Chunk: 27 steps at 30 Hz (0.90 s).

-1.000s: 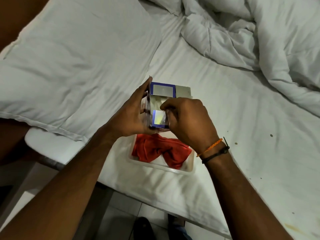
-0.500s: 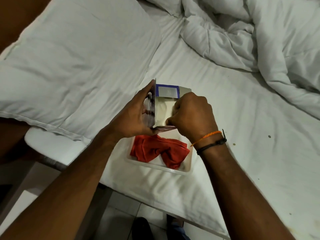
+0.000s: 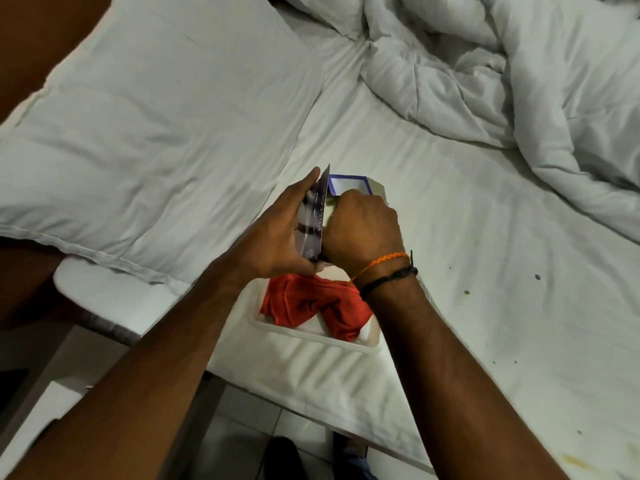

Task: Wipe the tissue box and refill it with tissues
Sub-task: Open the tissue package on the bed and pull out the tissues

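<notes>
A small cardboard tissue box [image 3: 349, 184] with a blue-edged flap stands on end on the white sheet, its open end facing up. My left hand [image 3: 277, 233] grips its printed left side, fingers along the panel. My right hand [image 3: 362, 228] is closed over the box's open end, knuckles up, pressing into or onto it; what its fingers hold is hidden. Just below my hands lies a red cloth [image 3: 311, 304], crumpled in a white tray [image 3: 313, 336].
A large white pillow [image 3: 145, 133] lies to the left and a bunched white duvet [image 3: 502, 81] fills the back right. The bed's edge runs diagonally under my forearms, with tiled floor [image 3: 242, 427] below. Small dark spots mark the sheet at the right.
My right hand has moved up along the box's open end and now covers most of it. The inner silver surface and near flap, visible earlier, are hidden. My left hand kept its grip.
</notes>
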Each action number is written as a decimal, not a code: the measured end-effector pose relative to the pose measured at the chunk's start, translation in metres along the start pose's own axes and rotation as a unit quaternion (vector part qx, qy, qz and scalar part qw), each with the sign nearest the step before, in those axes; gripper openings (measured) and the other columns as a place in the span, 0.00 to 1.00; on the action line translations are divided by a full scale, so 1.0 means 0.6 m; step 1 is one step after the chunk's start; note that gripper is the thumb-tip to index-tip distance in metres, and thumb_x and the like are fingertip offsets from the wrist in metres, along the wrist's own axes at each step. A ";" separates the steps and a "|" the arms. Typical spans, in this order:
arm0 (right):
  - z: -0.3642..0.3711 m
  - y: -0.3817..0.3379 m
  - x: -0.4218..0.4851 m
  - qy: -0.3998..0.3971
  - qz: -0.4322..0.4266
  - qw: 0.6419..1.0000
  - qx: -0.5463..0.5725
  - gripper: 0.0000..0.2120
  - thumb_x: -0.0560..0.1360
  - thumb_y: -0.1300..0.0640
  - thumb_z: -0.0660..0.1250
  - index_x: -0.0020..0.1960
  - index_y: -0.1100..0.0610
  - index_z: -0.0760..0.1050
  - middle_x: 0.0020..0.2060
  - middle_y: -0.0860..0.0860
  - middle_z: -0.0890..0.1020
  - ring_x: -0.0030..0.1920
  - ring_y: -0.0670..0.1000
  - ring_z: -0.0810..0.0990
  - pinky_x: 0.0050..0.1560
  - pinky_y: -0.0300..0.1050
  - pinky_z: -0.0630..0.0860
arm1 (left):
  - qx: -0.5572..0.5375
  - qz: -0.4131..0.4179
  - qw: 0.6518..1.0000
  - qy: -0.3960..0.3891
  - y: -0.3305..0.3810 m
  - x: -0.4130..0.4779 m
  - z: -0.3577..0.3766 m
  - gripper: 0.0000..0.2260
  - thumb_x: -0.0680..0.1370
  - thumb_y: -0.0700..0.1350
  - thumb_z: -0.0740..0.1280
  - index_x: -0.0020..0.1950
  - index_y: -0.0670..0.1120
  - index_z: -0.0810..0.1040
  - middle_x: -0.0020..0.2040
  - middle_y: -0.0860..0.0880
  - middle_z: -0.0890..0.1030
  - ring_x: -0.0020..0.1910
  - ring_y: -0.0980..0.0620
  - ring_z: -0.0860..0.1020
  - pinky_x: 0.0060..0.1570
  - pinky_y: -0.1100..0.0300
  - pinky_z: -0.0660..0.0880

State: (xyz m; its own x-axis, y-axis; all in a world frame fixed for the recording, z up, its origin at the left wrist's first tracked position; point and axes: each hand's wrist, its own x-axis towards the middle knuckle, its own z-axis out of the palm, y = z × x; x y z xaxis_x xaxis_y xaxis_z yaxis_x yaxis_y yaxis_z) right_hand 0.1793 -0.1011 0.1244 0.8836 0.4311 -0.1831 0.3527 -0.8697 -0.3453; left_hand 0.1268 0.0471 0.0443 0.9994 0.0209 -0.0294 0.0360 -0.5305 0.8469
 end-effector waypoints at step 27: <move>0.000 0.056 0.009 0.115 0.103 0.967 0.202 0.22 0.68 0.42 0.77 0.49 0.56 0.73 0.38 0.46 0.77 0.46 0.55 0.78 0.44 0.45 0.68 | 0.026 -0.036 0.999 0.006 0.008 0.010 0.015 0.65 0.60 0.50 0.87 0.83 0.56 0.45 0.77 0.58 0.61 0.75 0.59 0.66 0.71 0.52 0.74</move>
State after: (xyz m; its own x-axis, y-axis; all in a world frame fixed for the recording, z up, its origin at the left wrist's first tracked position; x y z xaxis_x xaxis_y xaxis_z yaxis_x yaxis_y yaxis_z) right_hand 0.1960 -0.1278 0.1121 0.9837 0.1536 -0.0930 0.0540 -0.7469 -0.6627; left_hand 0.1332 0.0369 0.0432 0.9940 0.0709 -0.0828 0.1085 -0.5711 0.8137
